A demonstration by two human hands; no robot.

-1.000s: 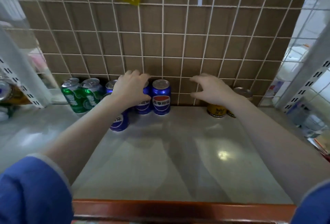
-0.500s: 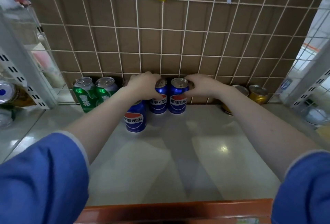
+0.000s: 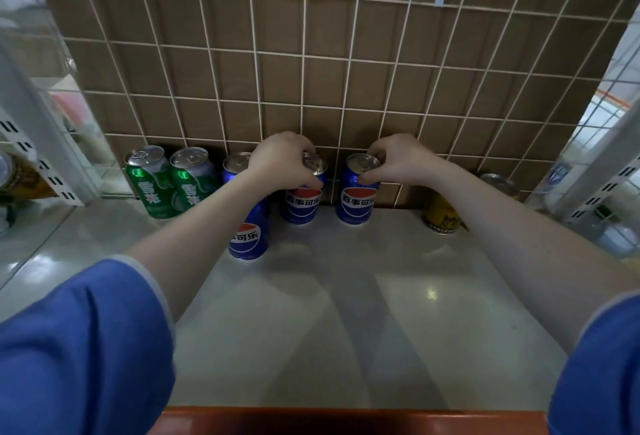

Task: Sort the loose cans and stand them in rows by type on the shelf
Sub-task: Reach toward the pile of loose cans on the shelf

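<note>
Since half a second earlier, the rightmost blue cola can (image 3: 357, 192) had slid right, opening a gap beside its neighbour. In the head view, the right hand (image 3: 398, 161) pinched that can's top rim, while the left hand (image 3: 282, 164) gripped the top of the middle blue cola can (image 3: 302, 202). Both stood upright at the back of the glossy grey shelf (image 3: 346, 313). Two green soda cans (image 3: 169, 181) stood at left; a yellow can (image 3: 441, 214) showed behind the right forearm.
</note>
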